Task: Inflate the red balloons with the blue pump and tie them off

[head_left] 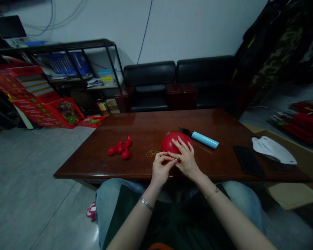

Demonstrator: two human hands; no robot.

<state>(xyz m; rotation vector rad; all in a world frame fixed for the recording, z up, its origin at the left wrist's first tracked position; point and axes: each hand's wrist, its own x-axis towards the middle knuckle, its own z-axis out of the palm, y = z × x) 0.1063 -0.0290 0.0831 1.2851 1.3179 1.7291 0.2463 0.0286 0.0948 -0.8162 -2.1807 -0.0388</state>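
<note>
A round, inflated red balloon (169, 141) rests at the front of the brown table, between my hands and a pump. My right hand (185, 158) lies over its near side, fingers spread across the rubber, with a ring on one finger. My left hand (162, 168) is closed in a pinch at the balloon's near end, close to the right thumb; the neck itself is hidden by the fingers. Several yellow rubber bands (152, 152) lie just left of the balloon. Behind it to the right is a light blue hand pump (205, 140) with a black nozzle.
Several small red balloons (122, 148) lie clustered on the table (143, 125) at left. To the right are a black phone-like slab (248, 160) and a white object (272, 149). Black sofas (150, 74) stand behind, red boxes (41, 100) at far left, an open cardboard box (306, 161) at right.
</note>
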